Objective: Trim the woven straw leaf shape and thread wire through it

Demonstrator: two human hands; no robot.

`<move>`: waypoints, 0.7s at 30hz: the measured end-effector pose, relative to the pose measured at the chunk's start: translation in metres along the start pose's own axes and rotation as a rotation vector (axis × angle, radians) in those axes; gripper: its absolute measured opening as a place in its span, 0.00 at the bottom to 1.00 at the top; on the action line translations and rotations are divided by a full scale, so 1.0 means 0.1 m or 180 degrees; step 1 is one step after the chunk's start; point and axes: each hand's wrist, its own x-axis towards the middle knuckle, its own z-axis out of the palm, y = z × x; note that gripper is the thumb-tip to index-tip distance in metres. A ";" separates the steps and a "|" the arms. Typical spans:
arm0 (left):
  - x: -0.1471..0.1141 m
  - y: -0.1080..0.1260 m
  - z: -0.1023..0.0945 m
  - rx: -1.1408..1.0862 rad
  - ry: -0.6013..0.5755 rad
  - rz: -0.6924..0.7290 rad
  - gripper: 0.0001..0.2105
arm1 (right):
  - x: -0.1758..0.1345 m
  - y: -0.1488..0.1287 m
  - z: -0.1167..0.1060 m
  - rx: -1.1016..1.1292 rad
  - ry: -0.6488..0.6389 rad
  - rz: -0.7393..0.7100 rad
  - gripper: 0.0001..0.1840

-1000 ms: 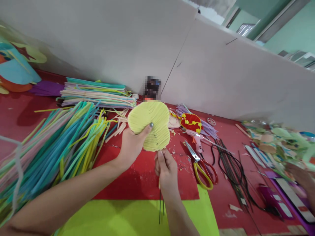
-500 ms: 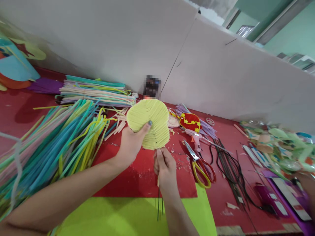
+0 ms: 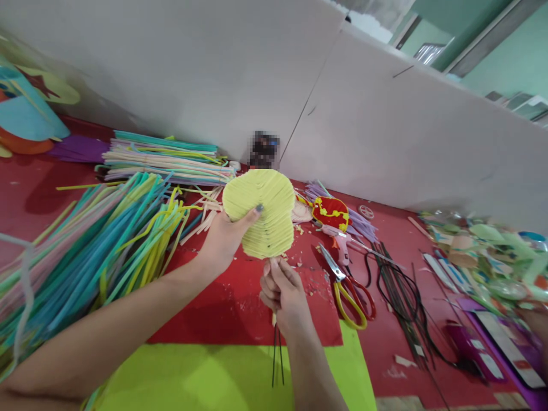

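Note:
A rounded, lobed yellow piece of pipe cleaners (image 3: 274,200) laid side by side is held up over the table. My left hand (image 3: 225,237) grips its left side, thumb across the front and fingers hidden behind. At its bottom edge my right hand (image 3: 282,288) is closed in a pinch. Two thin dark wires (image 3: 277,359) come out below that hand, beside a small pale bit. Scissors (image 3: 349,288) with yellow and red handles lie to the right, blades partly apart. A pink glue gun (image 3: 342,246) lies just behind them.
Bundles of coloured pipe cleaners (image 3: 81,268) cover the left side. A red sheet (image 3: 201,319) lies over a yellow-green one (image 3: 171,377). Dark wires (image 3: 398,297), a magenta device (image 3: 473,351) and a phone (image 3: 509,345) are at right. A grey partition (image 3: 192,74) stands behind.
The yellow piece has turned slightly and risen a little. My right hand has shifted slightly left, its fingers now more visible, and the wires below it have moved apart a little.

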 end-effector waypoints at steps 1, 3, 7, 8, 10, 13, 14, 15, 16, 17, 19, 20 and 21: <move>0.02 0.01 -0.01 -0.0015 -0.0053 -0.0038 0.19 | 0.01 0.02 0.01 -0.0213 0.0026 -0.0123 0.14; 0.07 0.05 -0.03 -0.0059 -0.0053 -0.0039 0.19 | 0.01 0.04 0.01 -0.0672 0.0064 -0.0336 0.14; 0.13 0.16 -0.05 -0.0235 0.0109 0.0008 0.17 | -0.02 0.04 0.04 -0.1736 0.0401 -0.0761 0.12; 0.13 0.19 -0.05 -0.0292 0.0114 -0.0029 0.17 | -0.03 0.04 0.05 -0.1992 0.0526 -0.0888 0.12; 0.12 0.21 -0.04 -0.0405 0.0020 -0.0115 0.16 | -0.06 0.06 0.07 -0.2392 0.0745 -0.1131 0.11; 0.06 0.21 -0.02 -0.0523 -0.0115 -0.0173 0.17 | -0.08 0.12 0.12 -0.2673 0.0921 -0.1329 0.11; 0.04 0.20 0.00 -0.0543 -0.0083 -0.0172 0.17 | -0.08 0.14 0.13 -0.2690 0.0977 -0.1349 0.11; 0.03 0.19 0.01 -0.0555 -0.0007 -0.0154 0.17 | -0.08 0.17 0.15 -0.2706 0.1016 -0.1337 0.12; 0.01 0.19 0.01 -0.0565 0.0102 -0.0111 0.16 | -0.08 0.19 0.16 -0.2736 0.1027 -0.1295 0.12; 0.01 0.19 0.02 -0.0578 0.0220 -0.0054 0.16 | -0.08 0.21 0.17 -0.2781 0.1023 -0.1245 0.13; 0.01 0.19 0.01 -0.0599 0.0420 0.0059 0.16 | -0.08 0.26 0.19 -0.2924 0.1001 -0.1169 0.15; 0.02 0.18 0.01 -0.0603 0.0485 0.0114 0.16 | -0.08 0.28 0.19 -0.3000 0.1008 -0.1157 0.16; 0.03 0.18 0.00 -0.0594 0.0510 0.0164 0.16 | -0.08 0.31 0.20 -0.3058 0.1037 -0.1154 0.16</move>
